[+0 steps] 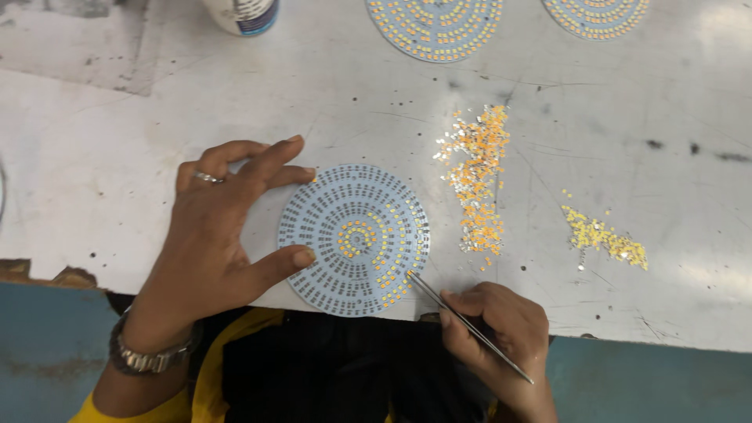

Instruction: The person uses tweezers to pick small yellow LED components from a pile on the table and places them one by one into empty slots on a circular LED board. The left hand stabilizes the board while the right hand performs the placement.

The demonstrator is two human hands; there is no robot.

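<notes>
A round pale-blue circuit board [354, 239] lies at the near edge of the white table, with small yellow chips filling its inner rings and right side. My left hand [215, 227] holds the board's left rim between thumb and fingers; it wears a ring and a metal wristwatch. My right hand [501, 333] grips thin metal tweezers [466, 325], whose tip touches the board's lower right edge.
A pile of orange and silver chips [478, 180] lies right of the board, and a smaller yellow pile [605, 237] farther right. Two more round boards [435, 25] [597, 14] sit at the far edge beside a white container [241, 14]. The table edge [642, 338] runs near my body.
</notes>
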